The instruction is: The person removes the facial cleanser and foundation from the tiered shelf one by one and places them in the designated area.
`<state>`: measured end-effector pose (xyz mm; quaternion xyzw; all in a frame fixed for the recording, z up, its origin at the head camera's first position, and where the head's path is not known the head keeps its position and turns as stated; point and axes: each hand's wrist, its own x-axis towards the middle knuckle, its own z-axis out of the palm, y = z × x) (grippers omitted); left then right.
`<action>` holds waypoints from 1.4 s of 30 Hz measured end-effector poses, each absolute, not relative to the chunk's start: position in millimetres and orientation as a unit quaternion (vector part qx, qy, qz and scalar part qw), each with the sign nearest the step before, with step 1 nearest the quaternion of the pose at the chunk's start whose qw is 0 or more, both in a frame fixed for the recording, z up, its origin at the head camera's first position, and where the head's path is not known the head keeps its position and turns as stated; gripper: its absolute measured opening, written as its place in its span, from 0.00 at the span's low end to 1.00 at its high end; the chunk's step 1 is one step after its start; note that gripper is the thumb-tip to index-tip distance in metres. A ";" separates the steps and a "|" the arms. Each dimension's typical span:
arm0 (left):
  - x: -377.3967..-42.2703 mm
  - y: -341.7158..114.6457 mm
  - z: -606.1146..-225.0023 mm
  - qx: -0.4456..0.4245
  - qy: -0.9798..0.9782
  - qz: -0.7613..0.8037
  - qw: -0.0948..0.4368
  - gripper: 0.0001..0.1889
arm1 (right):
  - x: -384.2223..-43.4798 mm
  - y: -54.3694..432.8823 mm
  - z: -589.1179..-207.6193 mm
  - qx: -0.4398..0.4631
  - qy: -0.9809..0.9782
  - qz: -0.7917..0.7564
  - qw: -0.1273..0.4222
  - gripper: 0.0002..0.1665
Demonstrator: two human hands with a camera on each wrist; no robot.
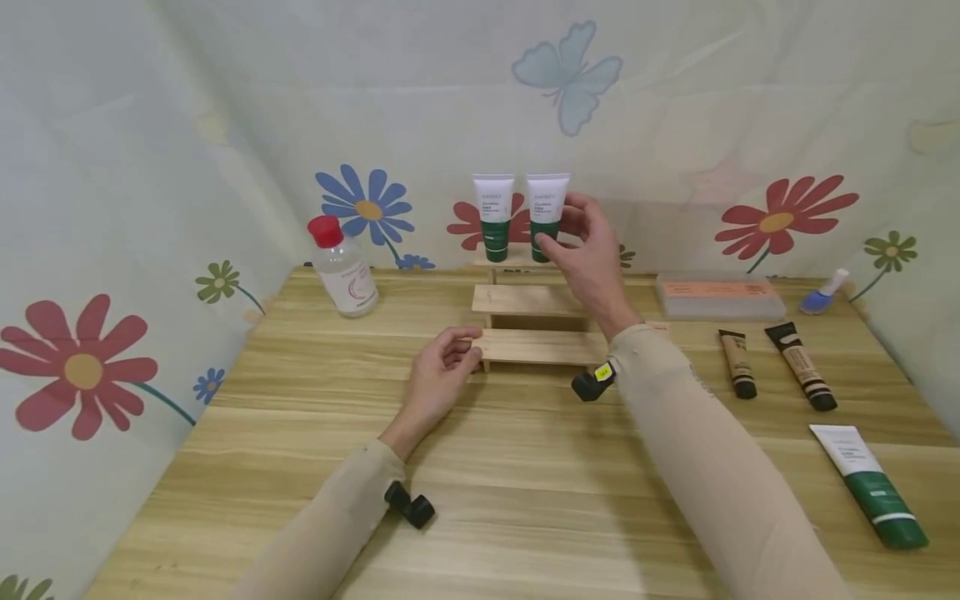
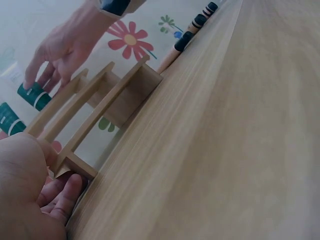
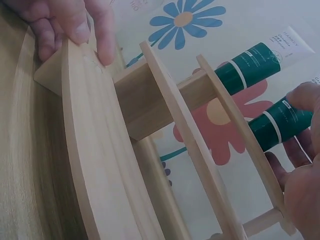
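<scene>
A wooden three-step display stand (image 1: 536, 346) stands on the table. My left hand (image 1: 442, 371) grips the left end of its lowest step, fingers curled at the edge, as the right wrist view also shows. On the top step, a white-and-green squeeze tube (image 1: 494, 218) stands upright on its cap. Beside it, to the right, is a second white-and-green squeeze tube (image 1: 546, 200), also upright with its cap at the top step. My right hand (image 1: 596, 258) pinches this second tube near its green lower half, thumb in front and fingers behind.
A clear bottle with a red cap (image 1: 347, 271) stands at the back left. Toward the right are a flat plastic box (image 1: 720, 298), a blue nail polish bottle (image 1: 821, 293), two beige-and-black tubes (image 1: 738, 364) and a larger white-and-green tube (image 1: 873, 492). Floral cloth hangs behind.
</scene>
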<state>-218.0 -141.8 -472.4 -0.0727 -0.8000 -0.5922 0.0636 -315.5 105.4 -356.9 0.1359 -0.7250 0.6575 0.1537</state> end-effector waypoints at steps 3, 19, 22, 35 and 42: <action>-217.6 -140.2 -472.3 -0.076 -0.798 -0.594 0.063 0.13 | -316.2 105.7 -357.6 0.134 -0.725 0.657 0.154 0.34; -216.4 -137.6 -470.9 -0.077 -0.796 -0.597 0.063 0.13 | -302.6 118.5 -352.1 0.140 -0.713 0.663 0.181 0.32; -216.6 -138.4 -470.3 -0.075 -0.798 -0.595 0.063 0.13 | -296.6 122.2 -348.4 0.140 -0.706 0.669 0.189 0.31; -216.6 -138.7 -473.8 -0.074 -0.796 -0.597 0.062 0.14 | -250.4 147.1 -335.8 0.129 -0.704 0.669 0.202 0.31; -217.7 -140.2 -473.1 -0.071 -0.800 -0.592 0.062 0.13 | -230.6 162.6 -327.5 0.128 -0.688 0.679 0.221 0.31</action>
